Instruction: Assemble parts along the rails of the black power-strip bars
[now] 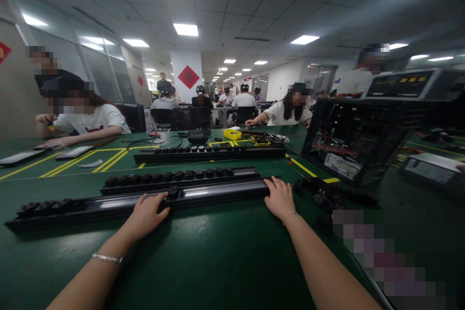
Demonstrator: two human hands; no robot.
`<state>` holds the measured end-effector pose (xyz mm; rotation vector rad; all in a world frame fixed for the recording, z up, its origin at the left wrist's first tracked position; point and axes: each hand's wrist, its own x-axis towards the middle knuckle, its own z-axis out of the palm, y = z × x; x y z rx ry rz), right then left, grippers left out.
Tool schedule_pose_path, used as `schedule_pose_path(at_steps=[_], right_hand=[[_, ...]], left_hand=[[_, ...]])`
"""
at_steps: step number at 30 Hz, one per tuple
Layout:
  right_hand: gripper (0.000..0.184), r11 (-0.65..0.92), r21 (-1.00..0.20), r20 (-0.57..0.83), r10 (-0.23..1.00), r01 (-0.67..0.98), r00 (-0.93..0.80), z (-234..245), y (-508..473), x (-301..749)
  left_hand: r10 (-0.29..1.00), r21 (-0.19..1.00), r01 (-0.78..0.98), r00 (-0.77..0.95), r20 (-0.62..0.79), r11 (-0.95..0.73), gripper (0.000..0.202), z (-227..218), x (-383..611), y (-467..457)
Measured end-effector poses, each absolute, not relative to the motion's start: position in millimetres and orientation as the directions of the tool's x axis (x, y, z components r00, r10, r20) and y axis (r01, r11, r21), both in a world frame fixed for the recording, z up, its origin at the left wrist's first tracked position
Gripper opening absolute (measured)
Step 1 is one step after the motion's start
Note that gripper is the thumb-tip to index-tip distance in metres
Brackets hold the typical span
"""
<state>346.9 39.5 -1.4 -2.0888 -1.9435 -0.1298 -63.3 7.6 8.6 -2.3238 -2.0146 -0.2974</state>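
A long black power track (218, 192) lies slantwise across the green table in front of me, with a smooth shiny top strip. My left hand (149, 214) rests on its middle, fingers stretched over the strip and thumb apart. Close to those fingertips sits a single black sliding socket (173, 193). At the track's right end, my right hand (280, 198) lies with fingers spread over the edge; their undersides are hidden. Several dark sockets (47, 207) are grouped at the left end. Just behind is a second track (240, 172) with a row of similar pieces.
Farther back lies a third track (218, 154). A yellow tray (232, 134) stands behind it. An opened computer case (341, 140) carries a power supply unit (403, 85) at right. Dark parts (323, 193) lie beside my right hand. Co-workers sit across and at left.
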Motion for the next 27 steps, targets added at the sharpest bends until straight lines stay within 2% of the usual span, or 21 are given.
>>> schedule_pose_path(at_steps=[27], right_hand=[[0.058,-0.041,-0.142,0.273,0.959,0.989,0.078,-4.1,40.9,347.9]], left_hand=[[0.981,0.08,0.989,0.113,0.157,-0.126,0.056,13.4,-57.5,5.0]])
